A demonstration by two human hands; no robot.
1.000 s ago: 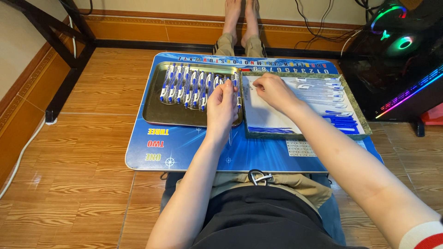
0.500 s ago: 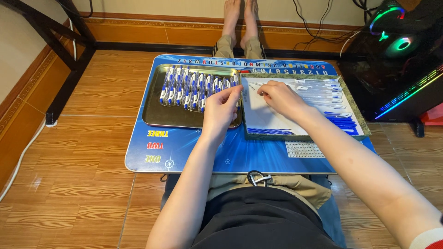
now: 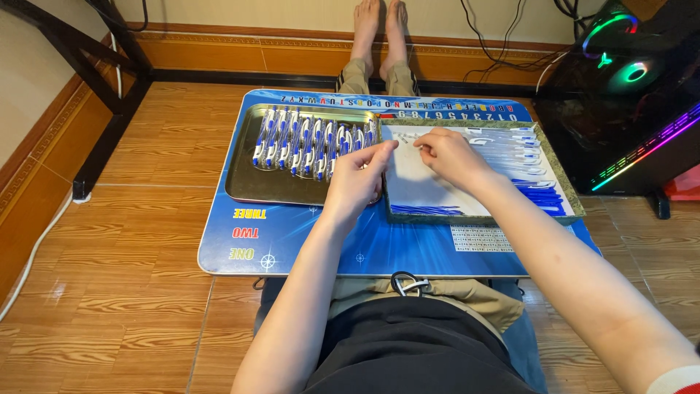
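My left hand (image 3: 356, 181) hovers over the right end of a metal tray (image 3: 244, 186). That tray holds a row of several blue-and-white pens (image 3: 306, 142). Its fingers are curled, with the tips pointing at the neighbouring tray; I cannot tell whether they hold anything. My right hand (image 3: 450, 155) rests on the white sheet (image 3: 419, 191) in the green-edged tray (image 3: 565, 191), thumb and forefinger pinched on a small pen part near the tray's far edge. Clear pen barrels (image 3: 510, 149) and blue pieces (image 3: 541, 193) lie to its right.
Both trays sit on a blue lap table (image 3: 292, 248) over my outstretched legs, bare feet (image 3: 379, 22) beyond. Wooden floor lies around it. A black frame leg (image 3: 102, 131) stands at the left, and a lit computer case (image 3: 627, 95) with cables at the right.
Both hands have stayed at the seam between the two trays. My left fingertips have edged right, closer to my right hand, which has shifted slightly on the sheet.
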